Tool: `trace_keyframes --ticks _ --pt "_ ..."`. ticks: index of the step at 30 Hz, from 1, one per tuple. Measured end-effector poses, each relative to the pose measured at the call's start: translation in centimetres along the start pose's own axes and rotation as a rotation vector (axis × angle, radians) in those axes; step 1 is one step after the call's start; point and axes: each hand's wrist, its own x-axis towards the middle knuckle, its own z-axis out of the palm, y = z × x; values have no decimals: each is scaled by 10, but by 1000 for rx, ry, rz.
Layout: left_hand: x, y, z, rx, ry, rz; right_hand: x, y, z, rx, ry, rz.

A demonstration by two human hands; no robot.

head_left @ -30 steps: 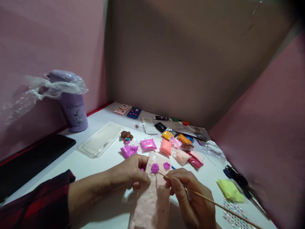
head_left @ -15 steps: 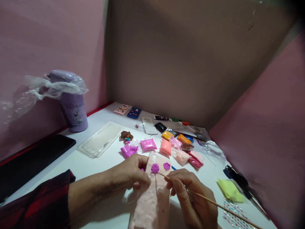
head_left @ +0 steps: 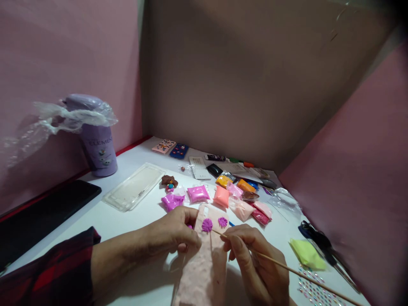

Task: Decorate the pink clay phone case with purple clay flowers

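Observation:
My left hand [head_left: 174, 231] grips the left edge of a pale pink clay-covered phone case [head_left: 204, 272], thumb on top. Two magenta clay flowers lie on the case near its far end: a larger flower [head_left: 207, 225] on the left and a smaller flower [head_left: 222, 222] on the right. Pinched in my right hand [head_left: 255, 259] is a thin wooden skewer [head_left: 280, 264]. Its tip is at the lower right edge of the larger flower; whether it presses in I cannot tell. A bit of magenta clay [head_left: 190, 227] shows beside my left fingers.
Several clay packets [head_left: 221, 196] lie beyond the case. Left of them are a clear plastic tray [head_left: 134, 187], a purple tumbler [head_left: 100, 148] and a black phone [head_left: 47, 216]. Scissors [head_left: 331, 255], a yellow-green packet [head_left: 307, 254] and a gem sheet [head_left: 315, 287] sit at right.
The skewer's rear end has tilted slightly downward along with a small shift of my right hand. My left hand and the case look nearly still.

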Motion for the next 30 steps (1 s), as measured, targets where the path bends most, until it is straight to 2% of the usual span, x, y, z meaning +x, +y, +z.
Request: trace_keyframes --ticks 15,22,30 --pt "0 1 0 15 -5 -14 0 0 -2 6 -25 -24" --pt "1 0 0 13 -4 -20 0 -1 0 46 30 10" --pt "0 0 1 -6 -11 -3 0 -1 1 -4 9 -10"
